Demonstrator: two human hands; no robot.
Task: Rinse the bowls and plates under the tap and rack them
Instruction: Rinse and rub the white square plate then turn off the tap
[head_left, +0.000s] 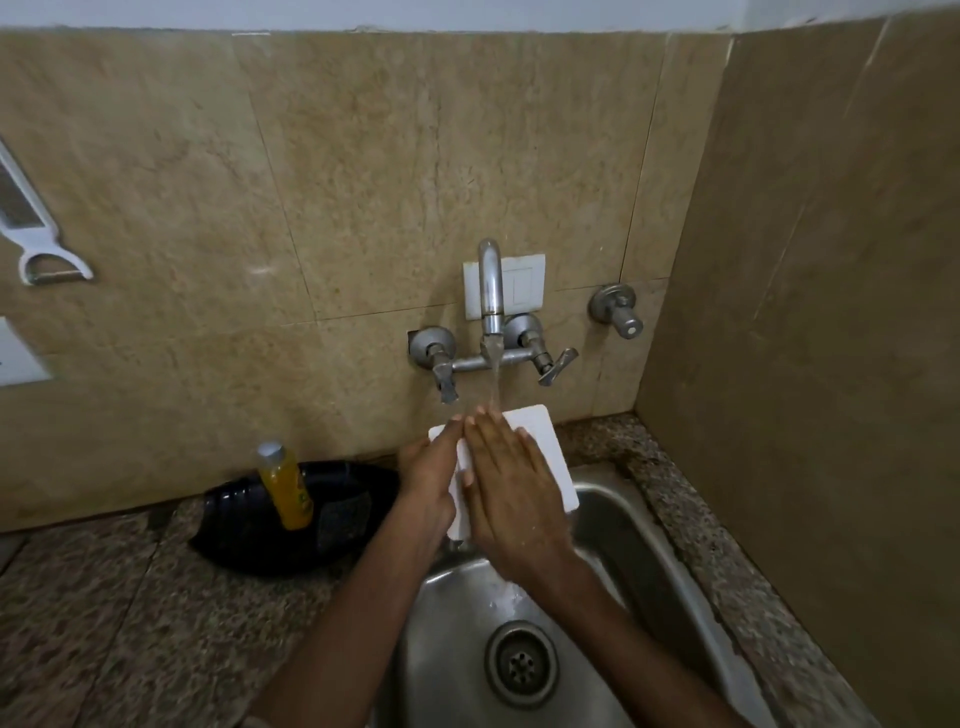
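Head view: square white plate (540, 457) was held under the running tap (490, 291) above the sink (613, 519) — left hand (428, 480) gripped its edge, right hand (506, 486) lay flat, fingers (480, 428) spread. Wet surface risked slipping — chipping on steel.

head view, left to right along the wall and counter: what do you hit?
White peeler hanging on the wall → orange bottle in the black tray → left hand → right hand, both on the white square plate → wall valve.

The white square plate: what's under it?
Below the white square plate lies the steel sink, its drain nearer the camera. The left hand grips its left edge; the right hand covers its top. Its underside is hidden.
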